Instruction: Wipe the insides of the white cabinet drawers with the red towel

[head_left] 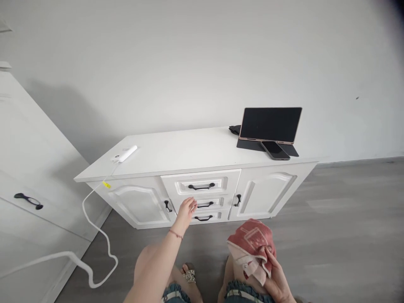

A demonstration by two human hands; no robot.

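My right hand (276, 282) grips a red and white towel (255, 240), which is bunched up and hangs over my right knee. Loosely curled, with small gaps between the fingers, my left hand (187, 207) is in front of the cabinet's drawers and holds nothing that I can see. Its fingertips overlap the left end of the middle drawer handle (205, 205) in the head view; whether they touch it I cannot tell. The upper drawer handle (201, 186) and lower drawer handle (203, 218) are black. All the drawers of the white cabinet (189, 151) look closed.
On the cabinet top stand a dark-screened portable display (270, 125), a phone (275, 150) and a small black item (234, 129). A white device (128, 154) with a cable (110, 252) lies at the left. A white wardrobe (28, 168) flanks the cabinet.
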